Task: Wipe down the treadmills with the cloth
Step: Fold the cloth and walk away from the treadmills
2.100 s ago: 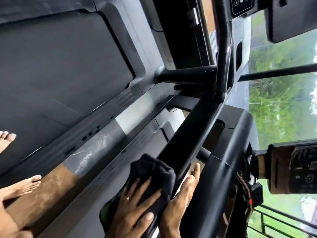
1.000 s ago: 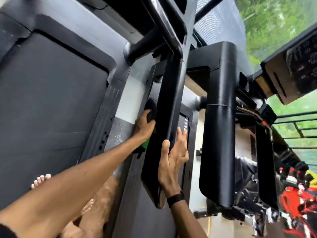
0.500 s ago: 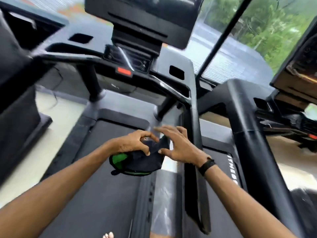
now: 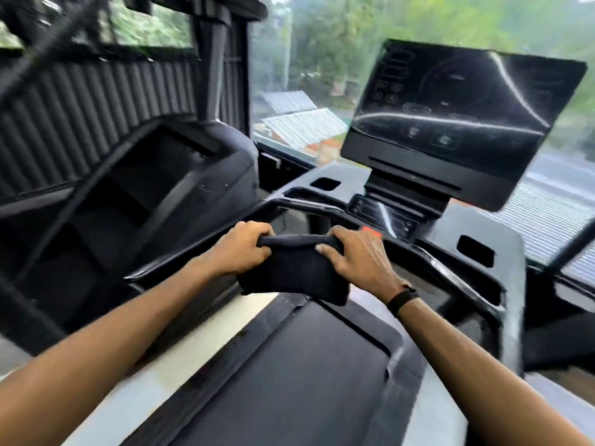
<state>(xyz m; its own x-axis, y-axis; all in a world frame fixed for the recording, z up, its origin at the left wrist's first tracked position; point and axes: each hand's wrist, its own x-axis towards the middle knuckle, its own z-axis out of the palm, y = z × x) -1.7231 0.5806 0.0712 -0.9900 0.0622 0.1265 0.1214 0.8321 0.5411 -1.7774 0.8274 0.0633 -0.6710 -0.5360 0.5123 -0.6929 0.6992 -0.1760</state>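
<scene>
The left hand [image 4: 240, 249] and right hand [image 4: 357, 257] each grip the dark cloth [image 4: 294, 272] by its top edge. It hangs stretched between them above the treadmill [image 4: 289, 381] deck, probably for refolding to a fresh face

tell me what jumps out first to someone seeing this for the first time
Two bare hands meet at centre frame, the left hand and right hand each gripping an end of a dark cloth stretched between them. Behind, upper right, the treadmill's big dark screen stands tilted against a window with green trees.
</scene>
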